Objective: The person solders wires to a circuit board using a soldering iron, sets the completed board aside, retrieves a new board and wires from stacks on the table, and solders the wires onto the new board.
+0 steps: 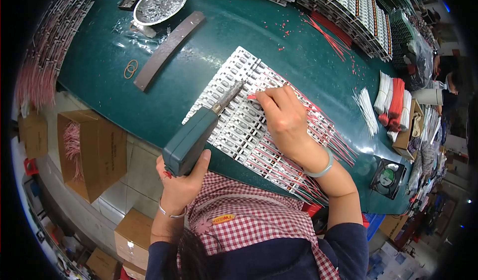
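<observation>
My left hand (pixel 183 183) is wrapped around the handle of a dark green soldering gun (pixel 188 139). Its metal tip (pixel 233 94) reaches over a white panel of small circuit boards (pixel 219 93), which lies slanted on the table in front of me. Just right of the tip, my right hand (pixel 285 116) pinches a thin red wire (pixel 252 97) against the panel. Many red and white wires (pixel 334 143) trail off the panel's right side, partly under my right hand and forearm. Whether the tip touches the panel is too small to tell.
The green table (pixel 219 31) holds a metal bowl (pixel 160 4) of scraps, a brown curved strip (pixel 170 51) and rubber bands (pixel 130 69). Stacked panels (pixel 348 16) stand at the back. Wire bundles (pixel 396 100) and a small black fan (pixel 388 179) are at right. A cardboard box (pixel 102 153) stands left.
</observation>
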Demonstrator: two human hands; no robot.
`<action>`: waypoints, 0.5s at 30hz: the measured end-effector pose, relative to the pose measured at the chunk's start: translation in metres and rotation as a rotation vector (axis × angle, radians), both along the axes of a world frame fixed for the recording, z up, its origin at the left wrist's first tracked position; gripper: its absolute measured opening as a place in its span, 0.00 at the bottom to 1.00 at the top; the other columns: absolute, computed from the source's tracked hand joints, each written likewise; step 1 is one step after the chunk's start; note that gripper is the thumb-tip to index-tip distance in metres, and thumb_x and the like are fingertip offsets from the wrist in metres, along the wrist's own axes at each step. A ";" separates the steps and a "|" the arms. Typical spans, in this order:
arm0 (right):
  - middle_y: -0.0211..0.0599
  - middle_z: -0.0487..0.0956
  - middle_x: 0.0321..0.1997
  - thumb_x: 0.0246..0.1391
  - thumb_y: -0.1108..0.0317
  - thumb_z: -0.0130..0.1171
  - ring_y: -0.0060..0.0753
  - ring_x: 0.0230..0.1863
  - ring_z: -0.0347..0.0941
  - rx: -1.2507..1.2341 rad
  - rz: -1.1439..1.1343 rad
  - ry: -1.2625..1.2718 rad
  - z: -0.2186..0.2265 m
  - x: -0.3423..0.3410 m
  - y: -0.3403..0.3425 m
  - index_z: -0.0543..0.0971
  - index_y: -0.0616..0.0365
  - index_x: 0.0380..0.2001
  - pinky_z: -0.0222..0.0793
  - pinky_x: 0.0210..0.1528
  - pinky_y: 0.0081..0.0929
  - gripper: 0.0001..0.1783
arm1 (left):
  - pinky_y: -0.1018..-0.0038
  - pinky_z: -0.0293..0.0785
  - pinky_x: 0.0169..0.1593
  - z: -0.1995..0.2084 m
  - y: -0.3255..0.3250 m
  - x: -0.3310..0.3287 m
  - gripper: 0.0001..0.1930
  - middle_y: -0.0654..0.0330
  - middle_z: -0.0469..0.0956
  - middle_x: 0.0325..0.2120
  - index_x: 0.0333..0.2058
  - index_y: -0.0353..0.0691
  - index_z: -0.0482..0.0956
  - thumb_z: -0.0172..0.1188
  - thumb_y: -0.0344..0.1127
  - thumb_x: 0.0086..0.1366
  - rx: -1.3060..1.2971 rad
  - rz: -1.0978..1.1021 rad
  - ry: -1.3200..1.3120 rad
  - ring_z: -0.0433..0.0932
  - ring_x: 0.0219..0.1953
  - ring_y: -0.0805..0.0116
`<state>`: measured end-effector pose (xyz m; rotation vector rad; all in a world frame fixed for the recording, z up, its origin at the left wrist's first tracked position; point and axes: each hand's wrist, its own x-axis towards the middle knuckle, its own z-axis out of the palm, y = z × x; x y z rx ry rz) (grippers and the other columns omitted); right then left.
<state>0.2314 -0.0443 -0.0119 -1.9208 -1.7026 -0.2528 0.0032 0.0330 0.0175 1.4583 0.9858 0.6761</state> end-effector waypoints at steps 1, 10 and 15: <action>0.38 0.75 0.33 0.38 0.81 0.59 0.37 0.34 0.71 -0.013 0.005 0.000 -0.002 -0.001 -0.001 0.79 0.63 0.35 0.70 0.32 0.31 0.15 | 0.80 0.71 0.31 0.000 -0.001 0.000 0.07 0.62 0.82 0.26 0.34 0.30 0.81 0.68 0.24 0.55 -0.004 -0.003 -0.003 0.76 0.26 0.79; 0.39 0.74 0.34 0.38 0.80 0.58 0.38 0.35 0.71 -0.022 0.022 -0.022 -0.008 0.001 0.003 0.78 0.66 0.36 0.71 0.33 0.30 0.16 | 0.78 0.71 0.30 -0.004 0.001 0.003 0.07 0.62 0.81 0.25 0.33 0.32 0.81 0.68 0.25 0.55 0.068 -0.061 0.019 0.77 0.25 0.77; 0.39 0.73 0.34 0.38 0.80 0.58 0.38 0.35 0.70 -0.030 0.019 -0.031 -0.007 0.000 0.003 0.79 0.66 0.36 0.71 0.34 0.30 0.16 | 0.78 0.72 0.30 -0.009 0.004 0.004 0.06 0.62 0.81 0.25 0.32 0.32 0.80 0.68 0.25 0.55 0.145 -0.104 0.009 0.77 0.25 0.77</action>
